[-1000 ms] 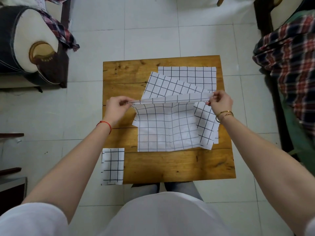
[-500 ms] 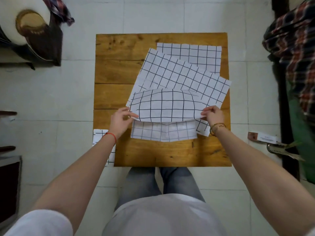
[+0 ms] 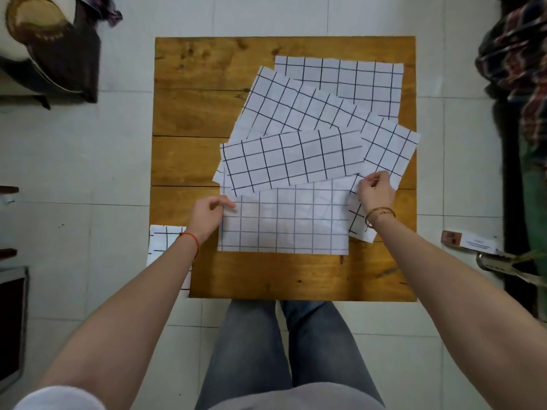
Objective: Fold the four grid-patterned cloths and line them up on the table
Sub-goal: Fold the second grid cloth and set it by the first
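On the wooden table (image 3: 183, 119), the nearest grid cloth (image 3: 284, 224) lies with its faint side up. Its far part is folded toward me as a dark-lined flap (image 3: 291, 161) that sits slightly askew. My left hand (image 3: 210, 217) pinches the cloth's left edge just below the flap's corner. The flap's right corner is pinched by my right hand (image 3: 375, 191). Behind it lies a second, tilted grid cloth (image 3: 296, 110), and a third one (image 3: 349, 79) lies flat at the back right. A fourth cloth (image 3: 164, 241) hangs off the table's left front corner, partly behind my left forearm.
Bare wood shows along the table's left side and its front edge (image 3: 296, 279). A chair with a round cushion (image 3: 44, 31) stands at the back left. Plaid fabric (image 3: 521, 60) hangs at the right, and my legs are under the table's front.
Both hands brought the lifted far edge of the nearest cloth toward me and laid it down as a flap. The camera view shifted so that the table sits lower in the frame.
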`<state>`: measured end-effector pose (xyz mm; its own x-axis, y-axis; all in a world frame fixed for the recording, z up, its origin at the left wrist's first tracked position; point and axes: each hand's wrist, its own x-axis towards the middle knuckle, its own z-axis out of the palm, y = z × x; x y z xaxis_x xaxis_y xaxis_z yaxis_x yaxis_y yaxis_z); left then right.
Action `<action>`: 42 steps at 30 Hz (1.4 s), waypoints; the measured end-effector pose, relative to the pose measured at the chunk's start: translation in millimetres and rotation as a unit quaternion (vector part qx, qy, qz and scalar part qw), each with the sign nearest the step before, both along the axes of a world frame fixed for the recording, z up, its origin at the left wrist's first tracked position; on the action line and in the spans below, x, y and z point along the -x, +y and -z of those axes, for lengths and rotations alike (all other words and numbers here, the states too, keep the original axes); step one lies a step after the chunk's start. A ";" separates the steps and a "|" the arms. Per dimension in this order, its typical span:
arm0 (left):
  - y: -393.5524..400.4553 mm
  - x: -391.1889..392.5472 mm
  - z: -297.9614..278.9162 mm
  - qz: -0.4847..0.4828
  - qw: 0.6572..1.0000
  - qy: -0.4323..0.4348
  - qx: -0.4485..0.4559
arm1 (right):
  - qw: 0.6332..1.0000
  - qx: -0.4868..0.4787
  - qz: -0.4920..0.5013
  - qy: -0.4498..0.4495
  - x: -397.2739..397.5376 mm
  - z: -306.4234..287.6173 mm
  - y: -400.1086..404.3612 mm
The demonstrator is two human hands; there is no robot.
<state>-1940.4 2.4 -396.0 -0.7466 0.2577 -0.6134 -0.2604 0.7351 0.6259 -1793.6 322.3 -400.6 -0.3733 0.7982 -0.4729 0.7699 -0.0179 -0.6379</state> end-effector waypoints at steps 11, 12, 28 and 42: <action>44.9 87.0 28.6 -0.078 0.996 0.019 0.027 | 0.999 -0.032 -0.020 -0.027 86.5 9.6 47.1; 52.0 92.5 30.7 -0.087 0.996 0.001 0.028 | 0.999 -0.023 -0.017 -0.036 92.4 12.9 48.9; 98.9 120.9 46.3 -0.190 0.967 -0.099 0.136 | 0.996 0.042 -0.008 -0.082 128.3 35.4 73.6; 102.7 114.5 43.3 -0.239 0.966 -0.082 0.053 | 0.993 0.113 0.010 -0.030 124.0 43.2 77.9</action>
<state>-2055.0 105.1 -439.3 -0.6552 -0.1639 -0.7375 -0.6758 0.5634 0.4752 -1917.6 400.2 -443.8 -0.3252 0.6759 -0.6614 0.8043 -0.1702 -0.5693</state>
